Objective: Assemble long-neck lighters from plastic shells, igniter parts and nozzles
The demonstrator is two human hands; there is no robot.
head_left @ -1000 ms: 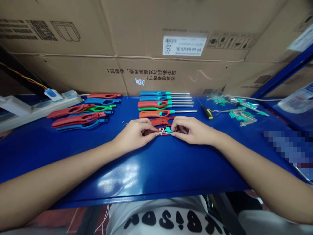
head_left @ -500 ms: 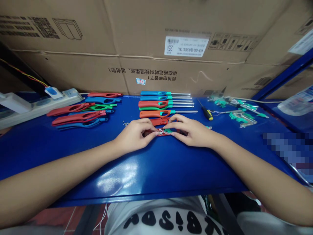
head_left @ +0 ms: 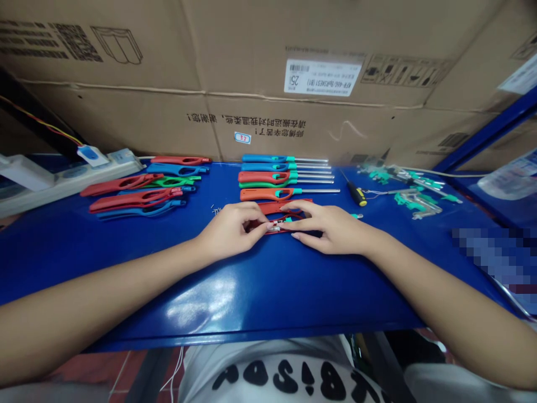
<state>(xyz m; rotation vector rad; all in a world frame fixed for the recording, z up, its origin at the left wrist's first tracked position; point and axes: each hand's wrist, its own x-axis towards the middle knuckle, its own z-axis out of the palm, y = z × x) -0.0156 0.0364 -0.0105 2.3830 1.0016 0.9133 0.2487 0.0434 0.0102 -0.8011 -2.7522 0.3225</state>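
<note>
On the blue table in front of me lies an opened red lighter shell (head_left: 274, 233) with small white and green parts in it. My left hand (head_left: 235, 230) is closed at its left end, thumb and index finger pinched on it. From the right, my right hand (head_left: 335, 228) reaches over with fingers stretched apart; its index fingertip touches the white parts. Just behind lies another red shell half (head_left: 269, 208), partly covered by my fingers. Much of the shell is hidden under both hands.
Behind my hands is a row of long-nosed lighters (head_left: 262, 194). Coloured shells (head_left: 134, 200) lie left, near a power strip (head_left: 121, 165). To the right are a screwdriver (head_left: 358, 195) and green-and-metal inner parts (head_left: 413, 201). Tiny screws (head_left: 216, 210) lie by my left hand. A cardboard box (head_left: 251, 73) stands behind.
My right hand's fingers have straightened, and its index finger has moved left onto the white parts. The thumb has come away from the shell. My left hand has barely moved.
</note>
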